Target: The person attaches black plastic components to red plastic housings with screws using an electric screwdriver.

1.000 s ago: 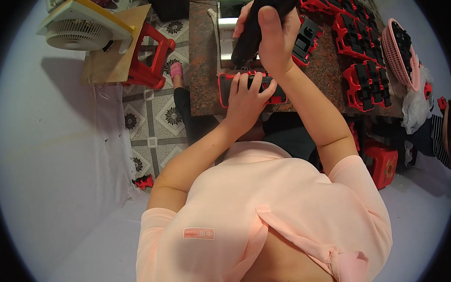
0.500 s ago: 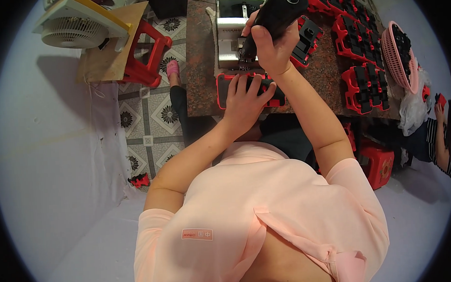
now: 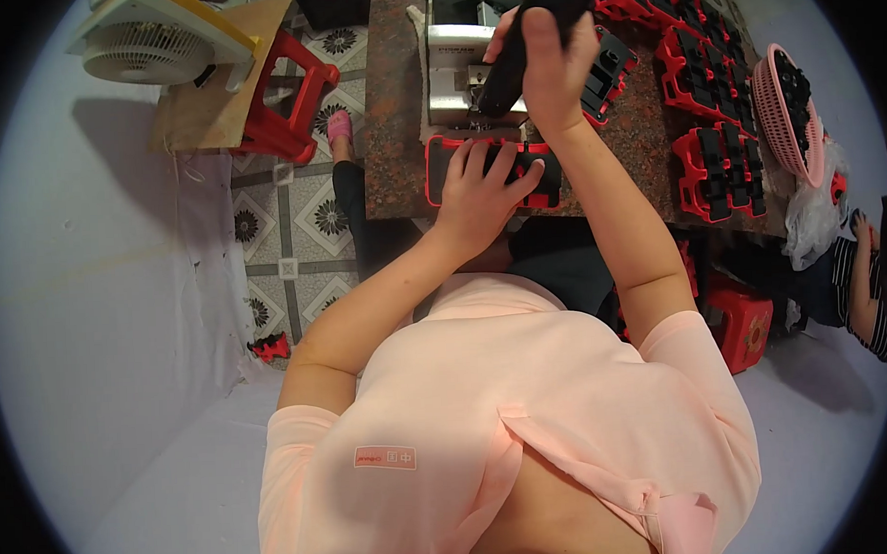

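My right hand (image 3: 557, 83) is closed round a black handheld power screwdriver (image 3: 524, 64). The tool slants, its lower end just in front of a silver-and-white machine (image 3: 455, 54) that looks like a screw feeder. Its tip is too small to make out. Fingers spread, my left hand (image 3: 475, 193) lies on top of a red and black plastic case (image 3: 442, 168) at the table's near edge. The hand covers much of the case's middle.
Several red and black cases (image 3: 718, 170) stand in rows on the speckled stone table (image 3: 394, 132). One more case (image 3: 607, 76) lies beyond my right wrist. A pink basket (image 3: 771, 99) of black parts is at right, near another person's striped sleeve (image 3: 880, 330). A red stool (image 3: 301, 101) stands left.
My right hand has turned the screwdriver slightly and drawn it a little to the left. My left hand stays on the case. The other person's hand at the right has lowered.
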A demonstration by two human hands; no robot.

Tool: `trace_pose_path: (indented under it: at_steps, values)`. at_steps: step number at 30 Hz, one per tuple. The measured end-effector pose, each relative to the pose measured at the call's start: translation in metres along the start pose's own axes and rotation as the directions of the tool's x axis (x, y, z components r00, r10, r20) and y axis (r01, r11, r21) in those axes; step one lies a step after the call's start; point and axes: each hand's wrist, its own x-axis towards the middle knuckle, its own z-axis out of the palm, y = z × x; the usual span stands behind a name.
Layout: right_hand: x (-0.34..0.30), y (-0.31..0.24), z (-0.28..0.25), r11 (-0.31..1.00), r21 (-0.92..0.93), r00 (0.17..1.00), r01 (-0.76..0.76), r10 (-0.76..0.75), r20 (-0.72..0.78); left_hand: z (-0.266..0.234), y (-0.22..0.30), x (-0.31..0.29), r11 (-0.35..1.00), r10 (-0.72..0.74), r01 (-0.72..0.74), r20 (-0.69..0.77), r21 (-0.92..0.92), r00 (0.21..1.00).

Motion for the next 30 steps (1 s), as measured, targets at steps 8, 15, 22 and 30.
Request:
trace_pose_path:
  at_steps: [8,15,22,30]
  values:
    - [-0.017,-0.035,0.053,0.983,0.088,0.985,0.159,-0.164,0.054,0.002,-0.002,0.006,1.000,0.000,-0.001,-0.043,-0.030,0.999]
    - [-0.025,-0.022,0.058,0.992,0.042,0.985,0.119,-0.123,0.121,0.003,-0.002,0.012,0.988,-0.070,0.065,-0.032,-0.138,0.997]
    - [-0.031,-0.015,0.065,0.988,-0.065,0.966,0.137,-0.119,0.232,0.007,0.000,0.012,0.934,-0.159,0.105,-0.135,-0.342,0.978]
    - [-0.005,-0.034,0.033,0.993,0.080,0.981,0.083,-0.096,0.168,0.003,-0.003,0.000,1.000,0.012,-0.012,0.000,-0.023,1.000]
